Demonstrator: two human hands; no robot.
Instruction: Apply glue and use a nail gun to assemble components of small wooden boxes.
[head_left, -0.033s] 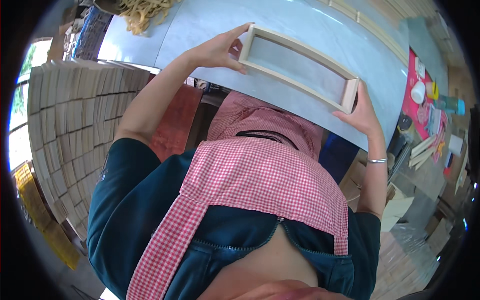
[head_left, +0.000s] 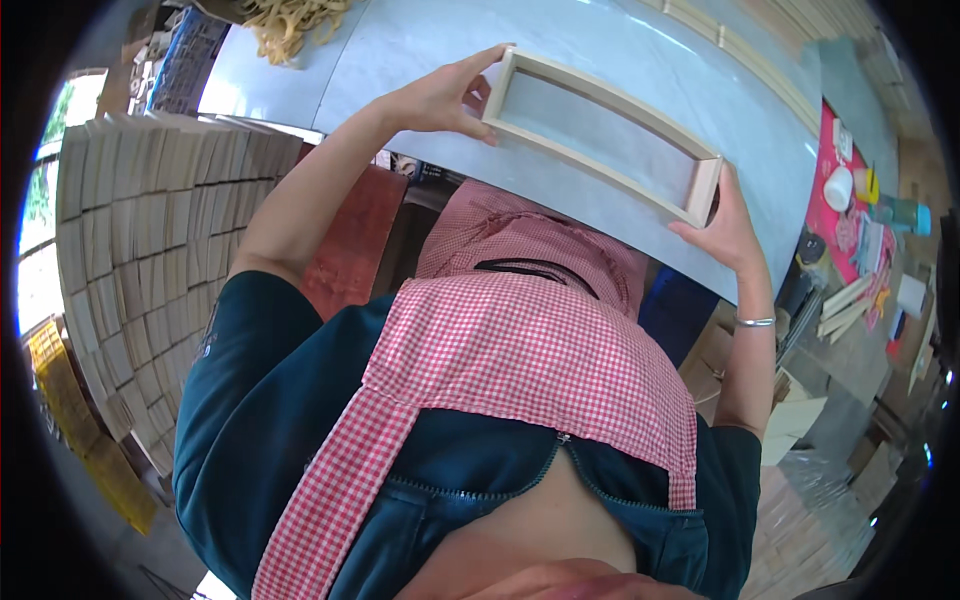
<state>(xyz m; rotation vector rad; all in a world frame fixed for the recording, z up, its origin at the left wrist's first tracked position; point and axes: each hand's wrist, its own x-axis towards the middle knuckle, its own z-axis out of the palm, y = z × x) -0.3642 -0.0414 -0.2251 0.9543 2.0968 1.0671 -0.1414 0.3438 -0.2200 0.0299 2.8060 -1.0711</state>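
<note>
L hand (head_left: 440, 102) & R hand (head_left: 728, 232) each have hold of one short end of a long, open, rectangular pale-wood frame (head_left: 590, 171), thumbs & fingers part-open round it; some R fingers hidden. Frame's btwn hands, R end closer to body, over a glossy pale-blue counter (head_left: 400, 60); can't tell if touching. Beyond L hand: curly yellowish strips (head_left: 293, 30). R of R hand: small white cylindrical tub (head_left: 838, 188).
</note>
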